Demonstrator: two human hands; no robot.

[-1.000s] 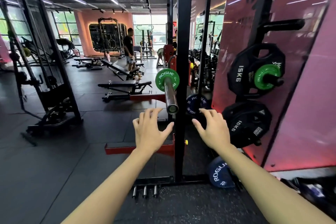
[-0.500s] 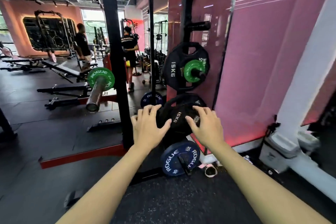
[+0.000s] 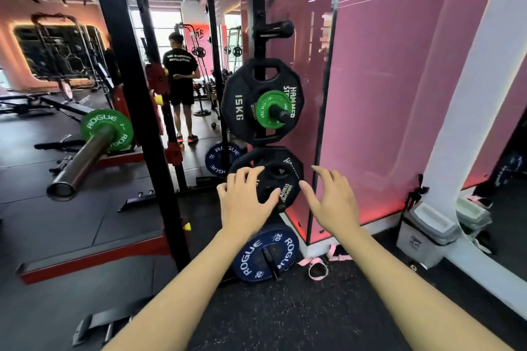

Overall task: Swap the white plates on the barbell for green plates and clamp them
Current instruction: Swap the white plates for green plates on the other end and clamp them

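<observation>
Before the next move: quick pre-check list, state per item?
1. Left hand free: ok, fingers spread, holding nothing.
2. Right hand free: ok, open.
3. Green plate on barbell sleeve: ok, already on.
4. Clamp on that sleeve: not ok, none visible outside the plate.
5. Spare green plate on storage peg: ok, outermost, in front of the 15 kg plate.
6. Clamp location: cannot tell.
</observation>
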